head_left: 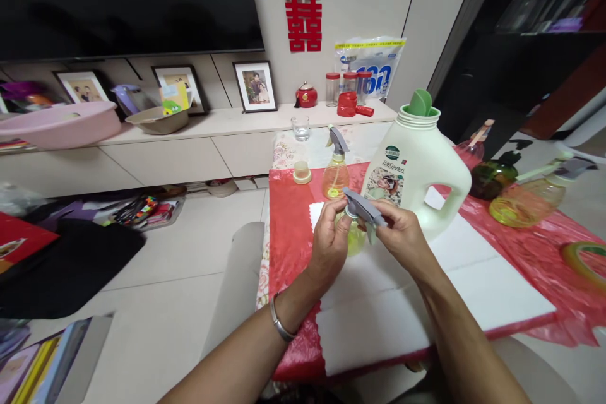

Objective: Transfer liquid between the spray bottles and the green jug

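Both hands are closed on one small spray bottle with yellow liquid, just above the white sheet. My left hand grips it around the neck, hiding part of the body. On the other side, the fingers of my right hand hold its grey trigger spray head. Whether the head is fully screwed on cannot be seen. Behind the hands stands a similar spray bottle, upright with its grey head on. A big pale green detergent jug stands just behind my right hand, a green piece in its mouth.
A cream cap lies on the red plastic cover. At right are another spray bottle, a dark green bottle and a tape roll. A clear glass stands at the back, before a low cabinet.
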`<action>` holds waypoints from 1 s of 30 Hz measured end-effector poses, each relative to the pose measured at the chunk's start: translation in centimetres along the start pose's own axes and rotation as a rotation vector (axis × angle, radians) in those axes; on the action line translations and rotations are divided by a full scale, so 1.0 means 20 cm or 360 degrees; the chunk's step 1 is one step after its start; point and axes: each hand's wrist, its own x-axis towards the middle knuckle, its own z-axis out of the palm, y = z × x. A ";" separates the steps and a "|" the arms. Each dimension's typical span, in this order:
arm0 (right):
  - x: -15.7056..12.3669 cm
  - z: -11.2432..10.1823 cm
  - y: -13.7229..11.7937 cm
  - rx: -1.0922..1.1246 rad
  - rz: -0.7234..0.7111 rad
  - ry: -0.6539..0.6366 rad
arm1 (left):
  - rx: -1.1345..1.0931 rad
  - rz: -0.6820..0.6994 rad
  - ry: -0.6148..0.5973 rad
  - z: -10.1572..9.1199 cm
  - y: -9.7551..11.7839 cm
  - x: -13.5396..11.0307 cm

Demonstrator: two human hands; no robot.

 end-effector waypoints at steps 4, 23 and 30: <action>0.00 0.02 0.02 -0.0135 -0.0106 0.0078 | 0.0034 0.0042 0.0024 0.01 0.01 0.00; 0.00 0.04 -0.01 -0.0279 -0.0249 0.0087 | -0.0215 -0.0066 0.0093 0.03 0.01 -0.01; -0.01 0.06 0.01 -0.0238 -0.0126 0.0171 | -0.0070 0.0021 0.0117 0.01 0.03 0.00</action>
